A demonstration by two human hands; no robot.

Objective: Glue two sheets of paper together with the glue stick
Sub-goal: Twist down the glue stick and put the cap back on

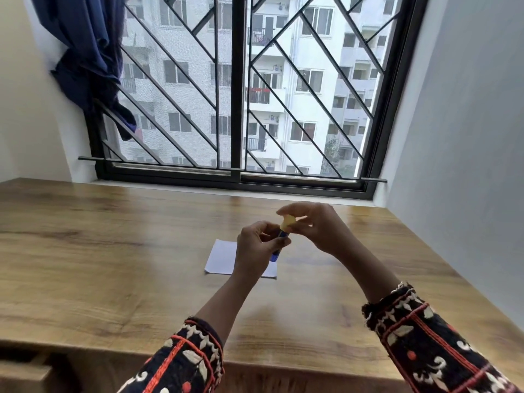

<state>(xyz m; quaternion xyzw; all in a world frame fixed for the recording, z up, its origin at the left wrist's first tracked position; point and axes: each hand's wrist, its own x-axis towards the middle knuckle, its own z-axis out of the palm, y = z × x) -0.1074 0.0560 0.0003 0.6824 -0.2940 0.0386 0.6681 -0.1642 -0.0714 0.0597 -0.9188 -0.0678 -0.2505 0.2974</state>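
Note:
A blue glue stick point(279, 245) with a yellow cap point(288, 222) is held up above the wooden table point(113, 265). My left hand point(256, 248) grips the blue body. My right hand point(314, 225) pinches the yellow cap at the top end. White paper point(221, 258) lies flat on the table right under and behind my left hand, which hides part of it. I cannot tell whether it is one sheet or two stacked.
A barred window point(238, 89) runs along the table's far edge, with a blue curtain point(88, 52) bunched at the left. A grey wall point(467, 137) closes the right side. A drawer front point(25, 370) shows below the table's near left edge.

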